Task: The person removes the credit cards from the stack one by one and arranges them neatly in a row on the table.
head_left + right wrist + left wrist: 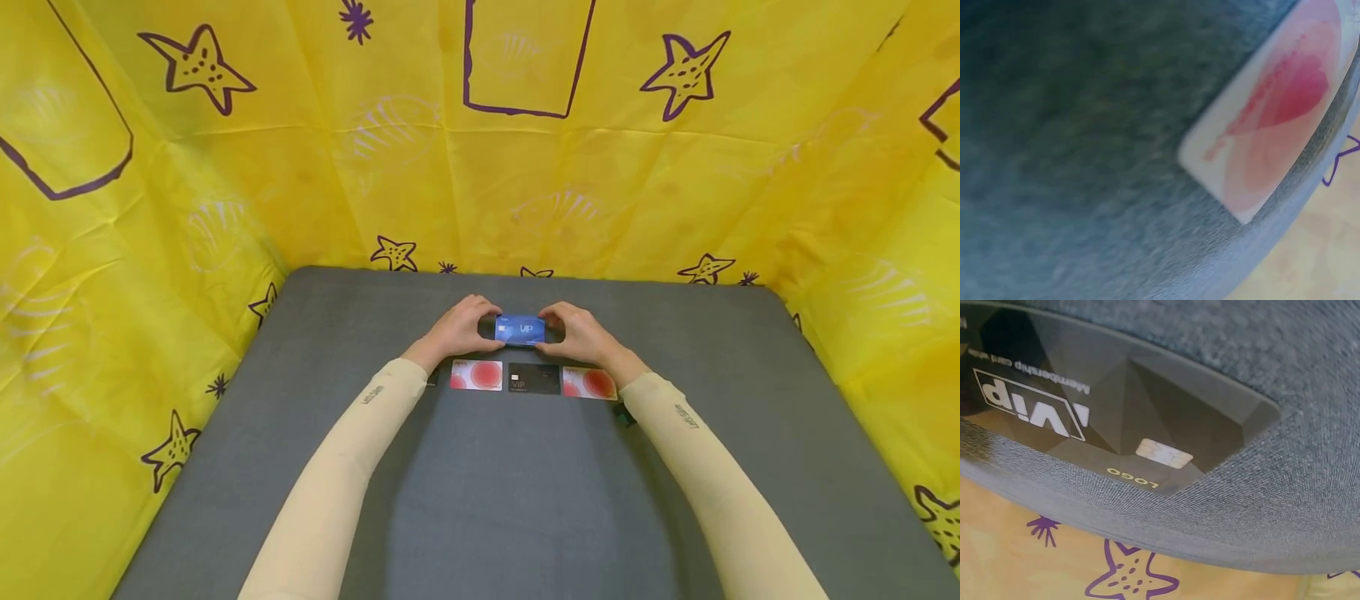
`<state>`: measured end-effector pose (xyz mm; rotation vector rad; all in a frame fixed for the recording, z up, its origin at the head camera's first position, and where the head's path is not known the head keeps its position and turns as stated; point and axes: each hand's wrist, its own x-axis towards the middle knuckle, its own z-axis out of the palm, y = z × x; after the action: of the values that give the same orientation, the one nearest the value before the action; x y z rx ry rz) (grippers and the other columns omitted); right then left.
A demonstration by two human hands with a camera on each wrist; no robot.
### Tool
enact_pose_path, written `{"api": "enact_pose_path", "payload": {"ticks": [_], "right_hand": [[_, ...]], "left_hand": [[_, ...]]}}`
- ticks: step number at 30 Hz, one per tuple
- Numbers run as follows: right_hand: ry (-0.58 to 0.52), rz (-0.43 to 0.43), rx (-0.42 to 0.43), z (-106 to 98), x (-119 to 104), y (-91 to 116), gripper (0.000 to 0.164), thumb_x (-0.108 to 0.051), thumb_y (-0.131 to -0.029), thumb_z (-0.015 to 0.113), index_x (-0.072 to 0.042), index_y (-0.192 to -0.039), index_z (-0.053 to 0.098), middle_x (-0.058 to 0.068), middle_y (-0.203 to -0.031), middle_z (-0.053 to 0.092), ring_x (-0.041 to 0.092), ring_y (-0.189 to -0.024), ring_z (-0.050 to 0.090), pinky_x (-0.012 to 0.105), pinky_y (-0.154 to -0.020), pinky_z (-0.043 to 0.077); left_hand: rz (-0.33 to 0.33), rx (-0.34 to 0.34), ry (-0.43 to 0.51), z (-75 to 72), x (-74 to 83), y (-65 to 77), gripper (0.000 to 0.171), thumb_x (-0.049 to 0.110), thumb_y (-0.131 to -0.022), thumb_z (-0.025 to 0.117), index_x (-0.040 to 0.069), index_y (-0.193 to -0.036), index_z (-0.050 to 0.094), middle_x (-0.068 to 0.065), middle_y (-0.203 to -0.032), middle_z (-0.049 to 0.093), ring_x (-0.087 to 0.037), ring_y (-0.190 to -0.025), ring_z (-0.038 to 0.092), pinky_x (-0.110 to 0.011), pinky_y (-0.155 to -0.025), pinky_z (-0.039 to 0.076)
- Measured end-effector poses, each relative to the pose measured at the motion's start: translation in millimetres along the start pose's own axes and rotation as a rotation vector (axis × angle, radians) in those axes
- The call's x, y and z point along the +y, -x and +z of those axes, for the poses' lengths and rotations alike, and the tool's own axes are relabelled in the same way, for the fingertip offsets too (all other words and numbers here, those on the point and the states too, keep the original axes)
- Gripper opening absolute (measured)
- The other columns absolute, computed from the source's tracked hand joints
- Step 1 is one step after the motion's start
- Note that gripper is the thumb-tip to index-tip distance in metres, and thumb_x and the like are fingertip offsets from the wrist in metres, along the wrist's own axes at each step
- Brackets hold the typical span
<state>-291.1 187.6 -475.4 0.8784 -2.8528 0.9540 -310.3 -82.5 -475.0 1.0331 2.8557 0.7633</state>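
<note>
In the head view, my left hand point(459, 327) and right hand point(588, 335) pinch a blue VIP card point(520, 330) by its two short ends, thumbs at the near corners and fingers at the far ones. Just nearer than the hands runs a row of cards: a white card with red circles point(477, 375), a black VIP card point(534, 378) and a second white-and-red card point(588, 382). A dark membership card point(1110, 406) fills much of the left wrist view, and a white-and-pink card point(1272, 119) shows in the right one. Neither wrist view includes the hands.
The cards are on a grey cloth-covered table point(517, 500). Yellow curtains point(420, 192) with starfish drawings close in the back and sides. A dark card edge point(431, 381) peeks out by the left sleeve, and a small dark-green item point(624, 415) by the right sleeve.
</note>
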Motion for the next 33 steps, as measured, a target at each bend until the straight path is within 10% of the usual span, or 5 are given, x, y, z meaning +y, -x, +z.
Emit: {"api": "enact_pose_path", "payload": {"ticks": [14,33], "right_hand": [[-0.029,-0.155,0.087,-2.1,3.1,16.5,0.061,-0.026,-0.074,0.087,-0.004,-0.125,0.061,0.011,-0.115,0.058,0.028,-0.100,0.059,0.042,-0.088,0.051],[-0.022,-0.156,0.121,-13.6,3.7,49.3,0.059,-0.022,-0.072,0.089,-0.008,-0.123,0.063,0.008,-0.115,0.059,0.023,-0.100,0.059,0.042,-0.087,0.052]], "left_hand": [[0.058,0.095,0.025,5.8,8.3,5.2,0.058,0.038,-0.075,0.083,0.009,-0.121,0.064,-0.004,-0.115,0.060,-0.020,-0.110,0.050,-0.036,-0.098,0.043],[0.144,0.099,0.179,14.7,27.8,11.0,0.059,0.035,-0.077,0.084,0.010,-0.126,0.063,-0.004,-0.118,0.062,-0.023,-0.108,0.058,-0.035,-0.094,0.047]]}}
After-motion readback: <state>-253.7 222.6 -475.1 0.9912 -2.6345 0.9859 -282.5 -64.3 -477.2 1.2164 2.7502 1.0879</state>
